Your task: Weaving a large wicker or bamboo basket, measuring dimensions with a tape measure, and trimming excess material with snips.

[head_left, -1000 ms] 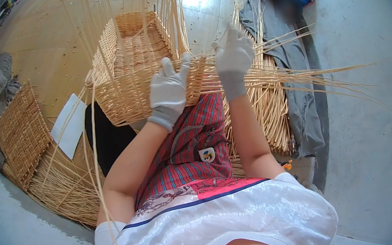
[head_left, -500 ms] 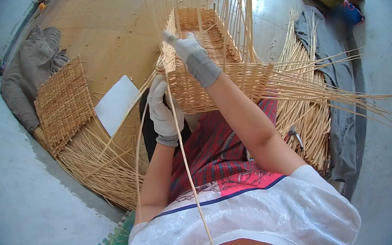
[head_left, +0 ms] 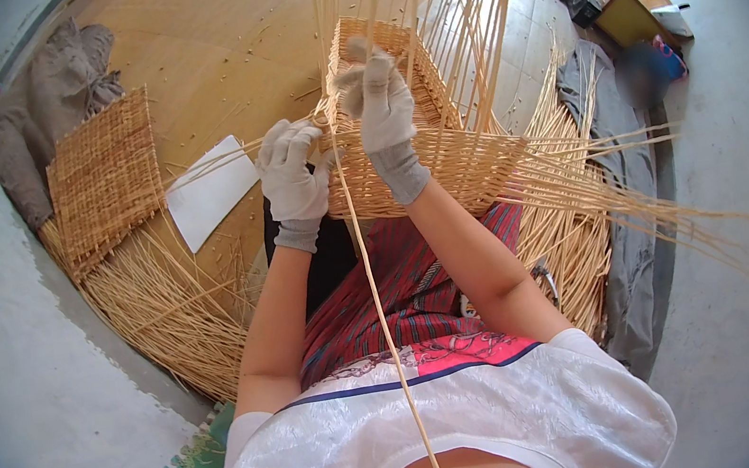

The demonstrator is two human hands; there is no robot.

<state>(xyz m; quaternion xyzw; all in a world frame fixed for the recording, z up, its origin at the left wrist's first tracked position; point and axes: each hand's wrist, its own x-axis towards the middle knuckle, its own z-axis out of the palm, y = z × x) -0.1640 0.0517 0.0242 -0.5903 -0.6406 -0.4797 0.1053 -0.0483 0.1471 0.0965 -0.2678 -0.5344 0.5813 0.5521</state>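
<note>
A rectangular wicker basket stands in front of my lap, its tall upright rods rising from the walls. My left hand, in a white knitted glove, is at the basket's near left corner, fingers curled round pale wicker rods that stick out leftward. My right hand, gloved alike, is raised over the same corner, its fingers bent and blurred among the uprights; what they grip is unclear. One long loose rod runs from that corner down over my shirt.
Left lie a woven wicker panel, a rod bundle, a white sheet and grey cloth. Right are more rods, some sticking out from the basket, and a grey cloth. Boxes and clutter stand far right.
My left hand has moved up and left onto the rods beside the corner. My right hand has shifted right, its fingers now bent. A strand over my left forearm has gone from there.
</note>
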